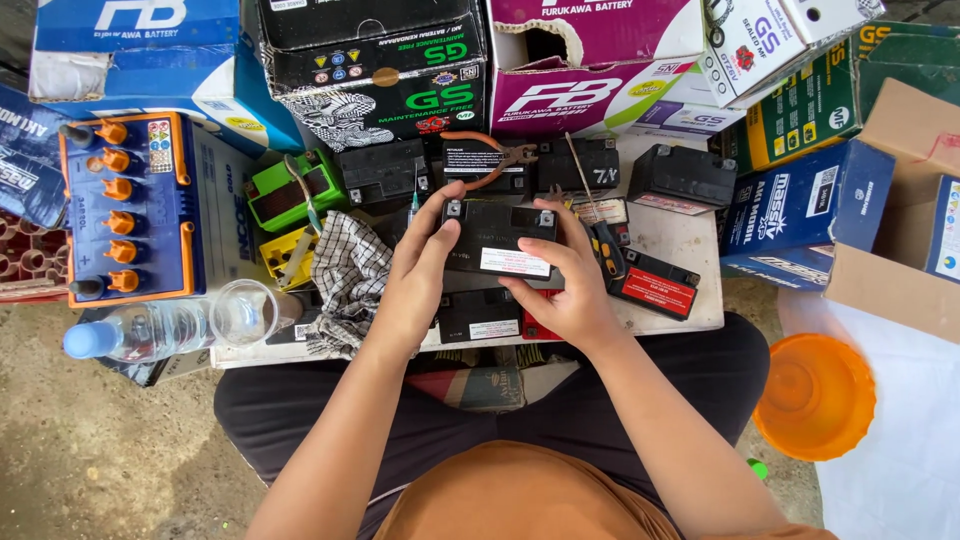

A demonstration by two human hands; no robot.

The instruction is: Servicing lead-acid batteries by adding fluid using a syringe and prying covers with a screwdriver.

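Hands: left hand (425,262), right hand (568,280) clasp small black battery (497,238).

Low white counter (690,240), scuffed. On it: small black batteries (682,176), checked cloth (350,275), red-handled pliers (490,160). Clear plastic bottle (165,328) at its left edge.

Small black battery (497,240), white-and-red label on its face, two terminals at the far corners, held level above the table.
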